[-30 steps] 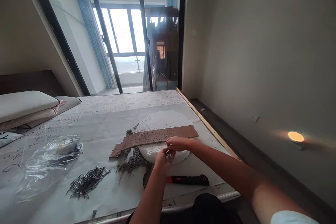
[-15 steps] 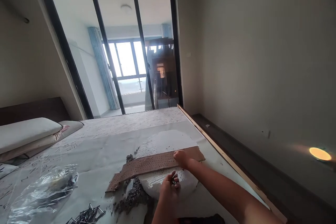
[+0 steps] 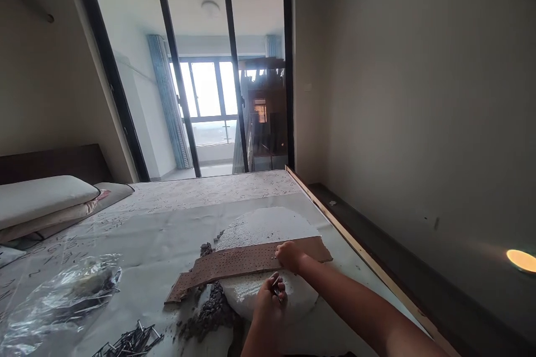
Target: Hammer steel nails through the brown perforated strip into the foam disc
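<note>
A long brown board (image 3: 234,262), dotted with rows of small dark holes or marks, lies across a rounded white foam-like slab (image 3: 268,223). My right hand (image 3: 290,256) rests on the board's right part, its fingers pinched together. What they hold, if anything, is hidden. Just below the board's near edge, my left hand (image 3: 272,290) is closed around a few thin metal nails. Grey crumbly lumps (image 3: 213,309) lie beside the slab, partly beneath the board's left end. A heap of dark nails (image 3: 129,341) sits at lower left.
A clear plastic bag (image 3: 62,301) with dark contents lies left of the nails. Everything rests on a sheet-covered bed (image 3: 159,234) with a wooden edge rail (image 3: 352,237) on the right. Pillows (image 3: 46,192) are stacked at far left. Sliding glass doors (image 3: 195,72) stand behind.
The camera view has shifted slightly. My right hand stays pinched on the board, moved a little, and my left hand keeps hold of the nails.
</note>
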Available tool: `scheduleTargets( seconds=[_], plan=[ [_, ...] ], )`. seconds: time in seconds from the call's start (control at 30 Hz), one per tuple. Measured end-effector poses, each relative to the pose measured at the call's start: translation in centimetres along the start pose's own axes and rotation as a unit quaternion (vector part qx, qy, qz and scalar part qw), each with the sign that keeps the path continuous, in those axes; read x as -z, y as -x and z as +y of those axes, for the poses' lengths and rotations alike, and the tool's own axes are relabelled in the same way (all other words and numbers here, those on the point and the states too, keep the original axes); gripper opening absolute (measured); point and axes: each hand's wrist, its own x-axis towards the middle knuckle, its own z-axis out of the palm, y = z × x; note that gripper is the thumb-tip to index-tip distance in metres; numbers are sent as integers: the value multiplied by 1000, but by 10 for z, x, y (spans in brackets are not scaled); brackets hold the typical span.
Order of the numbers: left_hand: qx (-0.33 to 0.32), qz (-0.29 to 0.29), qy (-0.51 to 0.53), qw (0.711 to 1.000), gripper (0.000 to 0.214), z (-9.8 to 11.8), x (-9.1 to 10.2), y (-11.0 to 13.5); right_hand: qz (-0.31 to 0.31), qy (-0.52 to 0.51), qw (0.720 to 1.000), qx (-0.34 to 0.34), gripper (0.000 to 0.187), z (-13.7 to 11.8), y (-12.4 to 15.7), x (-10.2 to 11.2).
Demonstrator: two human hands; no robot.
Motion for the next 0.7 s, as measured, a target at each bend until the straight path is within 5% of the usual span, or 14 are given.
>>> scheduleTargets(
  seconds=[0.37, 0.7],
  plan=[
    [-18, 22, -6, 1000, 10, -4, -4, 6, -32, 8, 999, 21, 24, -5, -1, 2],
    [-12, 5, 8, 1000, 10, -3, -5, 6, -26, -56, 995, -75, 23, 9, 6, 6]
  ],
)
